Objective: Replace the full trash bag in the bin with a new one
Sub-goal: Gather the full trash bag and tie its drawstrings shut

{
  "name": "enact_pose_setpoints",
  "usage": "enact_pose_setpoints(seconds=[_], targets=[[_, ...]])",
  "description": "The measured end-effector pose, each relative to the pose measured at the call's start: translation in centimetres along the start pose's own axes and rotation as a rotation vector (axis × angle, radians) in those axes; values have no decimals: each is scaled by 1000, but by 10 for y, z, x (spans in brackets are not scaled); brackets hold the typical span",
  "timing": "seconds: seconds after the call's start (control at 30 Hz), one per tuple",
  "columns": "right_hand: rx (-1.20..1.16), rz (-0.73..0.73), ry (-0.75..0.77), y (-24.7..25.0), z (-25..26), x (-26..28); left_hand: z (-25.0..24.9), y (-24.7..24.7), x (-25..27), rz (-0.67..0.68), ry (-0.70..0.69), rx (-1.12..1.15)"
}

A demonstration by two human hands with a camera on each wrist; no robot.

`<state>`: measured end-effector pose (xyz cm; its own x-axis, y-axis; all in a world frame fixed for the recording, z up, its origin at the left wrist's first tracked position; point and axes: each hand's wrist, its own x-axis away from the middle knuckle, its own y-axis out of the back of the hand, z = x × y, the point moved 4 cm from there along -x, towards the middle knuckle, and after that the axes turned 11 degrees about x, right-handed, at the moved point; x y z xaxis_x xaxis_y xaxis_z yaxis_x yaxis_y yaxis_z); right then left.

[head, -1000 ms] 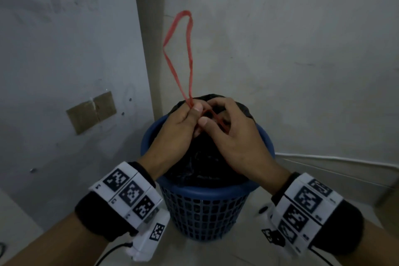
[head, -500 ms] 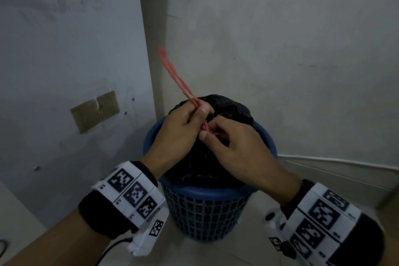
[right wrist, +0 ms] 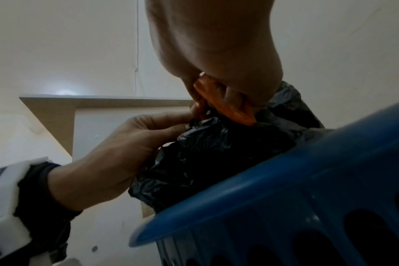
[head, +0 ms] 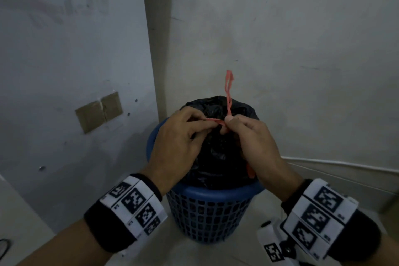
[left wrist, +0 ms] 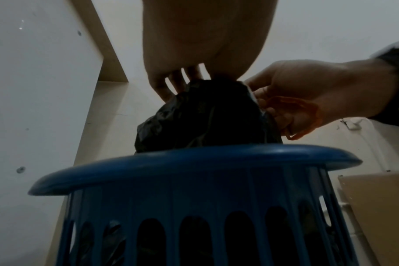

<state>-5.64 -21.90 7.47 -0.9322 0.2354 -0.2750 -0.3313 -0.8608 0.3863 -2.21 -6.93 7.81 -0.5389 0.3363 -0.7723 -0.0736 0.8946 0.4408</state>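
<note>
A blue slotted bin [head: 212,195] [left wrist: 194,162] [right wrist: 296,180] stands on the floor in the room's corner. A full black trash bag [head: 218,157] [left wrist: 201,117] [right wrist: 216,153] bulges above its rim, gathered at the top. A red drawstring [head: 228,93] [right wrist: 230,106] runs between both hands, and its short loop sticks up behind the bag. My left hand [head: 185,136] [right wrist: 125,144] pinches the string at the bag's neck. My right hand [head: 248,136] [left wrist: 307,100] pinches the same string just beside it, with another red loop [left wrist: 307,111] hanging under its palm.
Grey walls close in behind and to the left of the bin, with a pale vertical board edge [head: 155,49] in the corner. A taped cardboard patch [head: 98,111] is on the left wall. A white cable [head: 345,163] runs low along the right wall. Pale floor surrounds the bin.
The tall red loop has shrunk to a short one and swung from left of the hands to right of centre. Both hands have drawn slightly apart, pulling the string taut.
</note>
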Motion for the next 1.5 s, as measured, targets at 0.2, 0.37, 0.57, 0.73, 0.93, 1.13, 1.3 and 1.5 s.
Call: enact_pose_setpoints(seconds=[0.2,0.37,0.57,0.73,0.93,1.13,1.3,1.5], targets=[[-29,139,-228,-8,0,5,-6,-2,4,-92,-96,-146],[95,401,-263,-10,5,4,2,-7,9,68,-65,-67],[145,407,-172,-5,9,8,12,-9,11,129,60,155],[77,291,-150,1,0,3,13,-6,16,166,112,230],[-21,74,-172,22,-10,-5,22,5,18,124,113,154],[59,-85,-224,47,-34,-12,34,14,22,125,92,70],[147,-84,-68,46,-34,-9,40,17,23,45,233,179],[90,-8,168,40,-10,1,25,-2,23,343,254,132]])
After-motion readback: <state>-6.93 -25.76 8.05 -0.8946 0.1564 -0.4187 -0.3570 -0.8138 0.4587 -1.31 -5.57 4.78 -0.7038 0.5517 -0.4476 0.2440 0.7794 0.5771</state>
